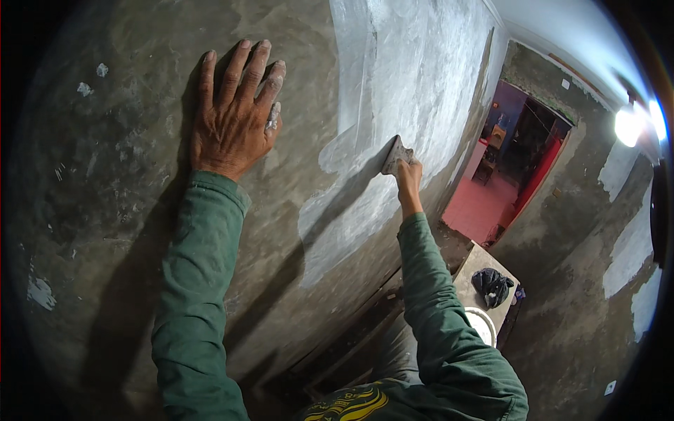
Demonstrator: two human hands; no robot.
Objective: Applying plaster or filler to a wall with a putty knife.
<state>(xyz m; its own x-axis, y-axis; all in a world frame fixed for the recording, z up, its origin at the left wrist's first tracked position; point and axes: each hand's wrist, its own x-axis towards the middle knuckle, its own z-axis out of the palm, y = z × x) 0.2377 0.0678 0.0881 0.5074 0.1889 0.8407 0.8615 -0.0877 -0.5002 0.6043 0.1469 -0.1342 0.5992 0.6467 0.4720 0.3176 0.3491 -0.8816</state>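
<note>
Below the left hand (235, 133), its fingers (271, 83) smeared whitish, ran a creased green sleeve (200, 281) and, farther down, a yellow-printed shirt (411, 403).

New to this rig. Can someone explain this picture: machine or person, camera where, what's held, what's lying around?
No machine: these are a person's bare hands in green sleeves. A wide fisheye camera on the head looks down, so edges bend. The left hand lies on the rough grey-brown wall, fingers spread, holding nothing. The right hand grips a flat, grey-bladed scraper up at the smeared white coating. Lower right, a crumpled black plastic bag lies on a pale flat-topped surface; a round white container shows near it.
</note>
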